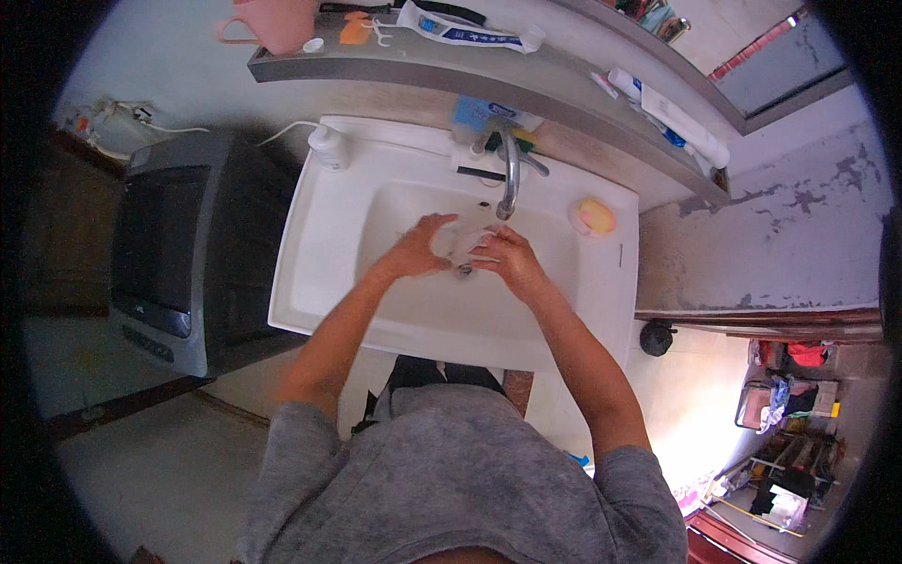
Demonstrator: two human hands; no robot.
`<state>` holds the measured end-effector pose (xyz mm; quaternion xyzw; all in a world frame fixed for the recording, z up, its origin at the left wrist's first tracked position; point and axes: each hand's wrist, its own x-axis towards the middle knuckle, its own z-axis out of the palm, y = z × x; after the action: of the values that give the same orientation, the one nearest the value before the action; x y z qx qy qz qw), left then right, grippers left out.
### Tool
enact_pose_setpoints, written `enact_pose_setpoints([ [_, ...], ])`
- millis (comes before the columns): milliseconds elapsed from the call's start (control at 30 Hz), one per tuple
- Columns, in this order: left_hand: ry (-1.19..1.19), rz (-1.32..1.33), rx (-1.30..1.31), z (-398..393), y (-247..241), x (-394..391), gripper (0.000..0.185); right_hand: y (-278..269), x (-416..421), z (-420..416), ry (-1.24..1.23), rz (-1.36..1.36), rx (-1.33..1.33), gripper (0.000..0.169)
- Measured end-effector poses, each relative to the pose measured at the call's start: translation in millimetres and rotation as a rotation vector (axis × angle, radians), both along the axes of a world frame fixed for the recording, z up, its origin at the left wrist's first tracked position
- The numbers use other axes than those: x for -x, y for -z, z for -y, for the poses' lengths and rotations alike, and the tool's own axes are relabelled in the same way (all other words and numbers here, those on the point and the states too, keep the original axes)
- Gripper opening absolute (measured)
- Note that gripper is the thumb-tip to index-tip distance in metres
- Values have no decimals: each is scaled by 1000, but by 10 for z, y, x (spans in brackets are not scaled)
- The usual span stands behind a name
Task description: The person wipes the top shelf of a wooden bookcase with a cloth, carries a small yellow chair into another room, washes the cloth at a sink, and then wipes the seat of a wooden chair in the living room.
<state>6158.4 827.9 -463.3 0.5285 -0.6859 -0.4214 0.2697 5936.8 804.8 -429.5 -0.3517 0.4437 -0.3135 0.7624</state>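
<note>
Over the basin of a white washbasin (493,314), both of my hands are held apart, palms facing, with nothing in them. My left hand (417,248) curves its fingers toward the middle of the bowl, thumb spread. Just under the spout of the chrome faucet (510,173), my right hand (516,262) has its fingers bent and a little apart. Between the hands there is a blurred shimmer that looks like water, above the drain (464,269). A yellow and pink bar of soap (596,216) lies on the right rim.
A white bottle (328,148) stands at the basin's back left corner. Behind the faucet sits a blue packet (479,115). The shelf (423,67) above carries a pink mug (282,25) and a toothpaste tube (465,32). A grey boxy appliance (204,247) stands left.
</note>
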Motion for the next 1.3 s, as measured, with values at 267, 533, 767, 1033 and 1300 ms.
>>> enact_pose_setpoints([
  [267, -217, 235, -241, -47, 613, 592, 59, -396, 575, 132, 183, 279, 91, 24],
  [533, -382, -549, -97, 183, -157, 955, 43, 201, 1172, 511, 206, -662, 325, 40],
  [767, -199, -647, -355, 285, -524, 792, 43, 191, 357, 577, 338, -868, 982, 56],
  [1033, -219, -258, -86, 187, -521, 577, 40, -80, 235, 714, 109, -1115, 1039, 64],
  [1300, -248, 283, 201, 112, -700, 549, 37, -138, 3, 687, 280, -652, 682, 23],
])
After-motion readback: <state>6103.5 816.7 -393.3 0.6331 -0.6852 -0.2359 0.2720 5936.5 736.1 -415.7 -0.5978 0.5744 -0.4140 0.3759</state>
